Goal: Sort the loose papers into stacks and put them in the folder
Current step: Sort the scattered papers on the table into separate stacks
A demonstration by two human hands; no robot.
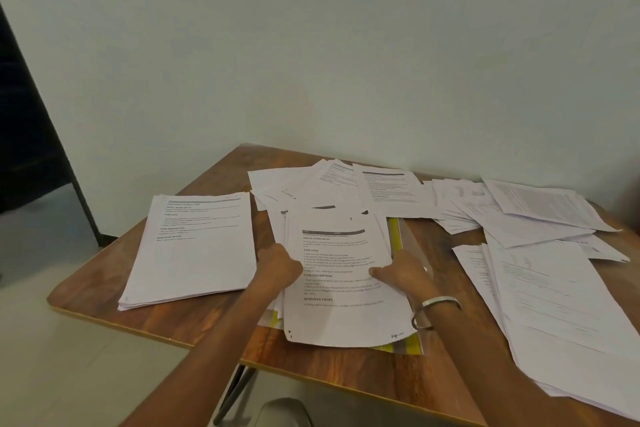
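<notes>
Hands, left hand [277, 262] and right hand [403, 272], grip opposite side edges of the centre stack [337, 288], lying lengthwise away from the person, apparently atop the yellow-edged folder [394, 236].

On the top sheet [341, 284] between my hands I can read the headings "INITIAL SCENE SETUP", "TASK GOAL", "TASK DESCRIPTION" and "REQUIRED PROPS". The smaller lines there are too blurred to read.
</notes>
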